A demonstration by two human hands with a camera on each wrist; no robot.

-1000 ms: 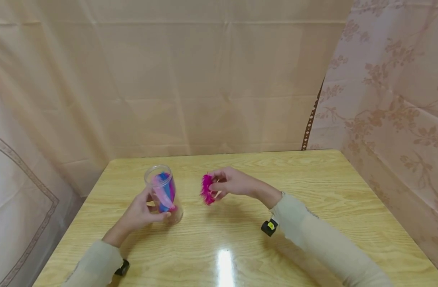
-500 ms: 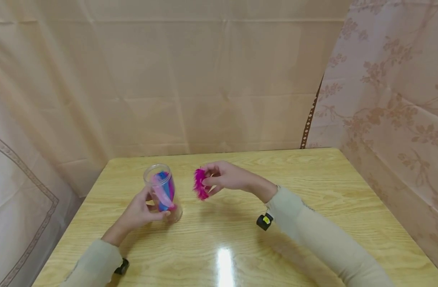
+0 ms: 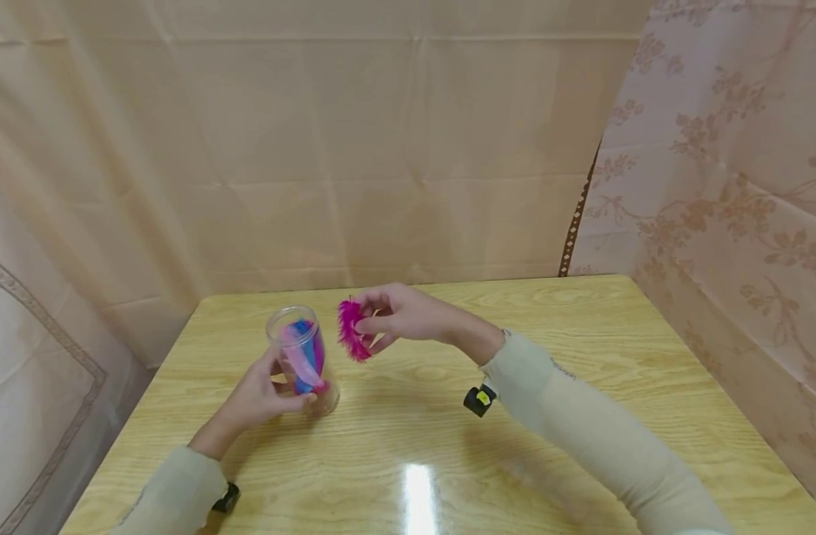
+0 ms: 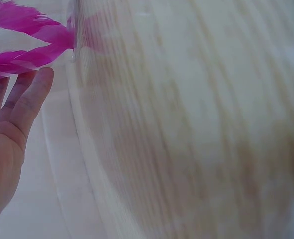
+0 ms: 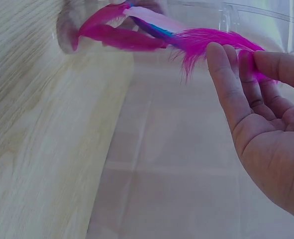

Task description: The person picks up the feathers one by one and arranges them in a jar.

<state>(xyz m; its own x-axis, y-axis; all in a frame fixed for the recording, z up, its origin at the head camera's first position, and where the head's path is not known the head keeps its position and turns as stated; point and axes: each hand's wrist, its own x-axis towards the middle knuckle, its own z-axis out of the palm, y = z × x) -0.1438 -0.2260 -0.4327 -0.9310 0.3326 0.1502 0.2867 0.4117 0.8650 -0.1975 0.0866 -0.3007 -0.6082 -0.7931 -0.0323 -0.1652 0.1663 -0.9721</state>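
A clear plastic jar (image 3: 322,405) without a lid stands slightly tilted on the left of the table. Inside it are pink, blue and magenta feathers (image 3: 305,364). My left hand (image 3: 257,397) grips the jar around its side. To the right of the jar's mouth, my right hand (image 3: 408,316) pinches a fluffy magenta feather (image 3: 350,331) between thumb and fingers, above the table. In the right wrist view the held feather (image 5: 201,45) shows in front of the jar. In the left wrist view magenta feathers (image 4: 32,22) show through the jar's wall beside the left fingers.
The wooden table (image 3: 548,446) has a bright light reflection near its front. A beige curtain (image 3: 381,148) hangs behind it, and a flowered curtain (image 3: 736,186) hangs at the right. A black wrist camera (image 3: 479,400) sits under the right sleeve.
My right hand has moved left and slightly up with the magenta feather, closer to the jar. The left hand and the jar have stayed nearly still.
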